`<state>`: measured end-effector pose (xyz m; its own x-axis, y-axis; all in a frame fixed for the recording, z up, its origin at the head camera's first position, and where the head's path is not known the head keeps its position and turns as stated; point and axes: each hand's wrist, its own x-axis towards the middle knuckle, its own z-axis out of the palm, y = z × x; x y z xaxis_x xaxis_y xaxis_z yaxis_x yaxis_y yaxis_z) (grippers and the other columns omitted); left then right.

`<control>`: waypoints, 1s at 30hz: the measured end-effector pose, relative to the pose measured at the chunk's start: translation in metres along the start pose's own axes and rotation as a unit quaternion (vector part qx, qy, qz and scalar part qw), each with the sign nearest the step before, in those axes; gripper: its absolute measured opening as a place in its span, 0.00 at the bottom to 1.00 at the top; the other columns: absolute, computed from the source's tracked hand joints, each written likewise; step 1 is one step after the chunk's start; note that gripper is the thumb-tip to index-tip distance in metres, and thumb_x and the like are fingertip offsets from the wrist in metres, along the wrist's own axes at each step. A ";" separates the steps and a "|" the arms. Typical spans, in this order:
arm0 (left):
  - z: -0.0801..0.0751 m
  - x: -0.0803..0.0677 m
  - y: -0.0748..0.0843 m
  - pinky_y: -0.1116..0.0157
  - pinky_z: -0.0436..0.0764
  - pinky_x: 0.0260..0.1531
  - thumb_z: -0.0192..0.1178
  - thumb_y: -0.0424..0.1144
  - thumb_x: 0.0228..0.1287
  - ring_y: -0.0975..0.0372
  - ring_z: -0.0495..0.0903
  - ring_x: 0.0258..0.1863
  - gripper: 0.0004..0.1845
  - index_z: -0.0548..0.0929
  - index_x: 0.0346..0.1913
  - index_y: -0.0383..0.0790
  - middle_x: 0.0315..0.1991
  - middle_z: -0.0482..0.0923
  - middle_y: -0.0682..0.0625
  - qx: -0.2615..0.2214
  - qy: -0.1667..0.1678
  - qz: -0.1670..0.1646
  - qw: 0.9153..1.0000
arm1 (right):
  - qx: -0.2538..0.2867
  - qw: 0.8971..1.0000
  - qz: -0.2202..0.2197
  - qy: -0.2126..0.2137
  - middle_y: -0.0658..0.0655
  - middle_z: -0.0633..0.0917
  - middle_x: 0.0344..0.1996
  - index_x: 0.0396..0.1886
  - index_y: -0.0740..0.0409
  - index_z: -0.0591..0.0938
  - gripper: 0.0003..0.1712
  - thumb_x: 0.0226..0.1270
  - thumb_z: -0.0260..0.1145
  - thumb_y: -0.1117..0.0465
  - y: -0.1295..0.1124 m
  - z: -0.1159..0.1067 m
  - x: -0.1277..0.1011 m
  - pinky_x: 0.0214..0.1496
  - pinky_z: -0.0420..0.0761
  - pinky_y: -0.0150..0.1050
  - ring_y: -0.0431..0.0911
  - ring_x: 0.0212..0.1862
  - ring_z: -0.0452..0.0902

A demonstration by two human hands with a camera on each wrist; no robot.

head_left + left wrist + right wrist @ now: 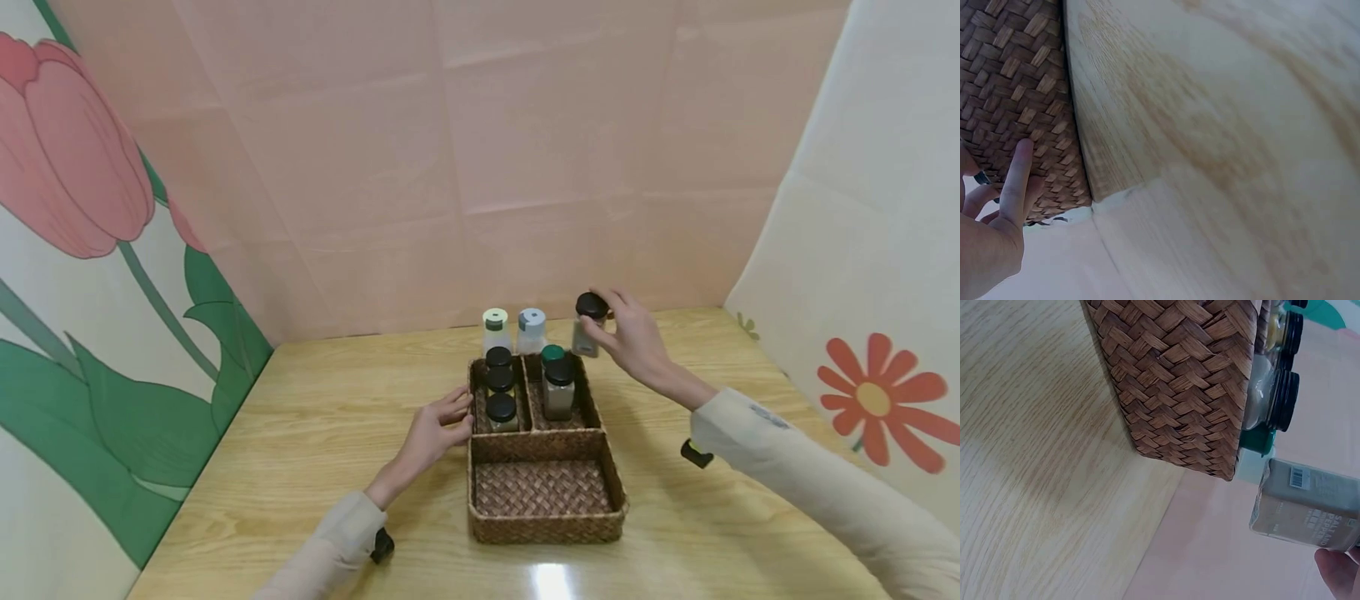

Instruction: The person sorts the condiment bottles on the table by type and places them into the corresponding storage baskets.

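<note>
1. Right hand (633, 337): fingers curled around a black-capped spice jar (588, 327), lifted clear of the wooden table (315, 417), above and just beyond the far right corner of the woven basket (546, 527).
2. Left hand (435, 433): fingers straight, resting flat against the basket's left wall near its far end, gripping nothing; same contact seen in the left wrist view, fingertips (1019, 169) on the weave.
3. Basket near the table's middle. Far left compartment: three black-lidded jars (500, 392) in a row. Far right compartment: a dark-capped jar of pale powder (558, 387) with a green-capped jar (552, 356) behind it. Near compartment bare.
4. Beyond the basket's far edge, standing on the table: a jar with a pale yellow-green cap (495, 330) and one with a grey-blue cap (531, 330), side by side.
5. Label on the held jar (1307, 512), right wrist view: a barcode and a line starting "SALT AND PEPPER"; smaller print too blurred to read. No brand legible anywhere.
6. Likely risks: grip sits high, close to the cap, so a slip or a loosening lid could drop the jar onto the glass below.
7. Tight far right compartment: a tilted descent could knock the jars already there.
8. Light basket could slide without the steadying hand.
</note>
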<state>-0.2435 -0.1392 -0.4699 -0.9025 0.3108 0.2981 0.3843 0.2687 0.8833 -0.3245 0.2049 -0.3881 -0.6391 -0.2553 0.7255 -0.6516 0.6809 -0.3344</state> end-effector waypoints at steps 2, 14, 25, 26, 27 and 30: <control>0.001 0.000 0.000 0.68 0.85 0.39 0.59 0.27 0.66 0.50 0.83 0.51 0.21 0.76 0.61 0.24 0.69 0.68 0.40 0.001 0.000 -0.002 1.000 | 0.002 1.000 -0.005 0.003 0.70 0.78 0.52 0.65 0.68 0.74 0.30 0.65 0.70 0.64 -0.001 -0.002 -0.001 0.34 0.79 0.53 0.59 0.43 0.79; 0.001 0.001 -0.002 0.68 0.85 0.38 0.59 0.27 0.67 0.43 0.81 0.52 0.22 0.75 0.61 0.22 0.69 0.67 0.37 -0.014 -0.001 0.001 1.000 | -0.001 1.000 -0.028 -0.001 0.67 0.80 0.47 0.63 0.69 0.76 0.29 0.62 0.71 0.66 -0.007 -0.009 -0.009 0.30 0.77 0.47 0.55 0.39 0.78; 0.002 0.000 0.001 0.67 0.86 0.36 0.60 0.25 0.66 0.43 0.82 0.51 0.21 0.75 0.61 0.22 0.68 0.67 0.35 -0.032 0.006 0.003 0.999 | 0.004 0.999 -0.037 -0.008 0.64 0.80 0.47 0.62 0.67 0.77 0.29 0.61 0.71 0.65 -0.011 -0.016 -0.015 0.28 0.78 0.45 0.50 0.37 0.78; 0.002 0.000 0.001 0.66 0.86 0.36 0.60 0.25 0.65 0.42 0.82 0.50 0.21 0.75 0.61 0.21 0.68 0.67 0.35 -0.033 0.007 0.004 0.999 | 0.005 0.999 -0.038 -0.009 0.63 0.80 0.48 0.62 0.67 0.77 0.29 0.61 0.71 0.65 -0.011 -0.017 -0.016 0.27 0.78 0.44 0.49 0.37 0.77; 0.002 0.000 0.001 0.66 0.86 0.36 0.60 0.25 0.65 0.42 0.82 0.50 0.21 0.75 0.61 0.21 0.68 0.67 0.35 -0.034 0.007 0.005 0.999 | 0.005 0.999 -0.039 -0.009 0.63 0.80 0.48 0.62 0.67 0.77 0.29 0.60 0.71 0.65 -0.011 -0.017 -0.017 0.26 0.78 0.44 0.48 0.36 0.77; 0.002 0.000 0.000 0.67 0.86 0.37 0.60 0.25 0.65 0.42 0.82 0.50 0.21 0.75 0.61 0.22 0.68 0.67 0.35 -0.028 0.006 0.003 1.000 | 0.002 0.999 -0.046 -0.009 0.62 0.80 0.48 0.61 0.66 0.77 0.29 0.59 0.71 0.65 -0.012 -0.019 -0.019 0.26 0.78 0.42 0.47 0.35 0.77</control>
<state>-0.2429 -0.1376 -0.4703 -0.9024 0.3011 0.3083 0.3792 0.2148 0.9000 -0.2970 0.2142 -0.3862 -0.5845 -0.3286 0.7419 -0.7088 0.6518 -0.2698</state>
